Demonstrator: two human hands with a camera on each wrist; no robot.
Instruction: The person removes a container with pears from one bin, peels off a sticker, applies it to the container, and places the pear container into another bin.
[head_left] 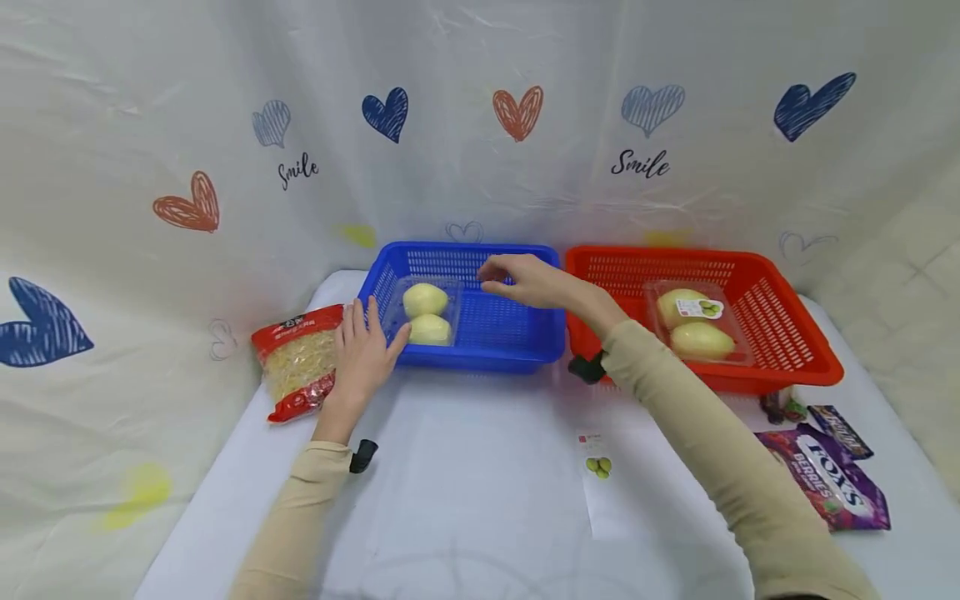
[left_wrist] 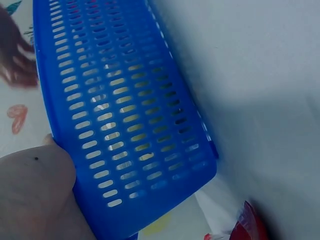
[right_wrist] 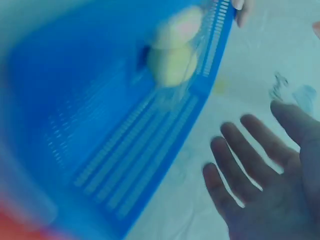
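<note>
I see two baskets side by side at the back of the table [head_left: 480, 517], against the curtain [head_left: 150, 125]: one basket [head_left: 487, 342] on the left, the other basket [head_left: 787, 333] touching it on the right. Each holds a fruit pack: one pack [head_left: 426, 312] in the left part of the left basket, the other pack [head_left: 697, 327] near the middle of the right one. A noodle bag [head_left: 300, 362] lies left of the left basket. A label [head_left: 597, 460] lies in front of the gap between the baskets. Candy bags [head_left: 832, 479] lie in front of the right basket, at the table's right edge.

My left hand [head_left: 365, 350] rests on the left basket's front-left corner; my right hand [head_left: 525, 279] hovers above that basket's right half.
</note>
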